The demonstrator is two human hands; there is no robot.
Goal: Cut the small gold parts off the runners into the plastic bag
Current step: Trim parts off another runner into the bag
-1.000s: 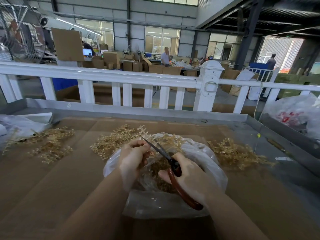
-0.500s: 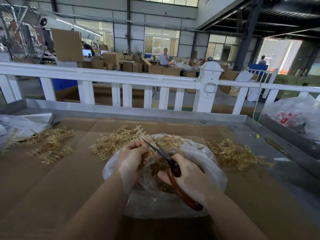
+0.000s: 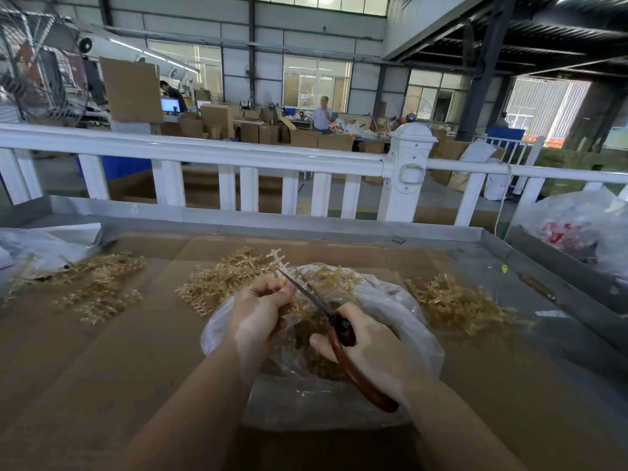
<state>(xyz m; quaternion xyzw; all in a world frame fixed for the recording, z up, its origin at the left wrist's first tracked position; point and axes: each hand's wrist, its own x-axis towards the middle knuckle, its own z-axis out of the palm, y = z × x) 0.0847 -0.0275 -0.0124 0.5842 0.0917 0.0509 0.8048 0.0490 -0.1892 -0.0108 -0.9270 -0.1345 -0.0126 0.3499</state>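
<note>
A clear plastic bag [image 3: 413, 321] lies open on the cardboard-covered table, with a heap of small gold parts [image 3: 314, 338] inside. Over its mouth my left hand [image 3: 261, 311] pinches a pale gold runner [image 3: 278, 261] that sticks up past my fingers. My right hand [image 3: 370, 351] grips red-handled scissors [image 3: 353, 365]; their blades [image 3: 306, 290] are parted and point up-left at the runner, next to my left fingertips.
Piles of gold runners lie on the cardboard: one at the left [image 3: 91, 287], one behind the bag [image 3: 224, 278], one at the right [image 3: 455, 300]. A white railing [image 3: 238, 151] borders the table's far side. Plastic bags sit at far left [image 3: 37, 246] and far right [image 3: 577, 226].
The scene has barely changed: both hands stay over the bag with the scissors' blades parted at the runner. The view has shifted slightly.
</note>
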